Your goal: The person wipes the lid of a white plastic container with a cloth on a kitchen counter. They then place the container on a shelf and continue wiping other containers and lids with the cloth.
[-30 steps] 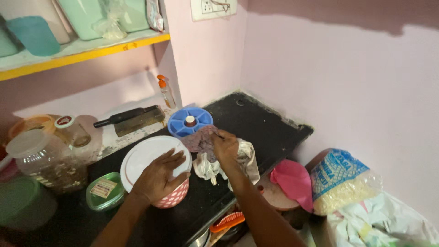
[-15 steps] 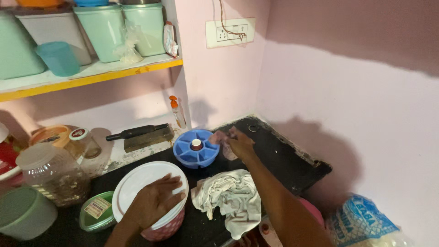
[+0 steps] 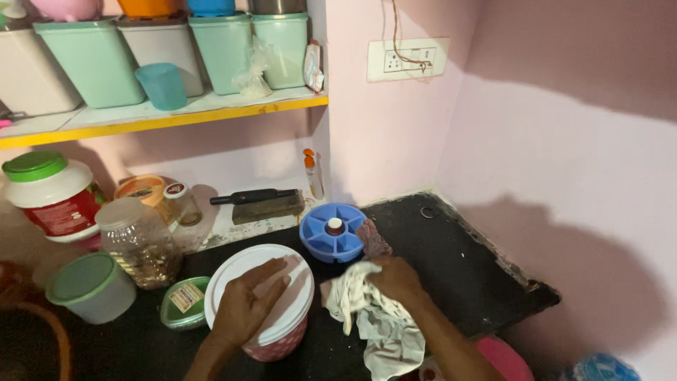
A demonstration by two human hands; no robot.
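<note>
Right hand point(image 3: 396, 279) back from blue tray point(image 3: 333, 232) onto the cloth point(image 3: 367, 317), now gripped.

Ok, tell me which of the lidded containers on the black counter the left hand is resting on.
The left hand rests on the white-lidded pink tub, the widest one; the small green-lidded box and pale green-lidded tub stand untouched farther left.

A single head-worn view is given, aimed forward and down from above and behind the left hand point(image 3: 247, 307) and right hand point(image 3: 396, 279), taken near, with the shelf point(image 3: 162, 118) beyond them.
</note>
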